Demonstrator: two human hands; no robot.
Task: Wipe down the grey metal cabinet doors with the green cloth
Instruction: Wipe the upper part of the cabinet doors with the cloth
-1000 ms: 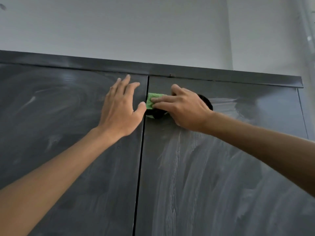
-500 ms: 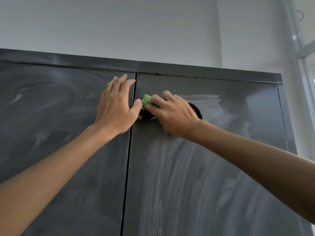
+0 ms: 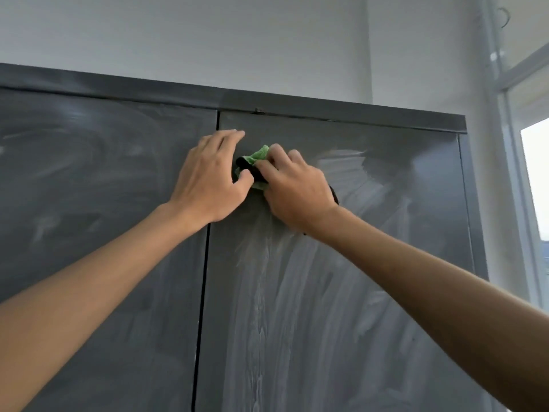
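The grey metal cabinet fills the view, with its left door (image 3: pixel 89 218) and right door (image 3: pixel 371 292) closed and streaked with wet wipe marks. A green cloth (image 3: pixel 260 153) with a dark underside is bunched against the top of the right door, just right of the centre seam. My right hand (image 3: pixel 297 190) grips the cloth with curled fingers and covers most of it. My left hand (image 3: pixel 208 176) lies flat on the doors across the seam, fingers straight, its thumb touching the cloth's dark edge.
The cabinet's top rail (image 3: pixel 326 110) runs just above the hands. A white wall (image 3: pixel 208 40) rises behind it. A white window frame (image 3: pixel 511 173) stands close to the cabinet's right side.
My left hand has slid right across the seam until its thumb meets the cloth. My right hand has curled tighter and bunched the cloth upward.
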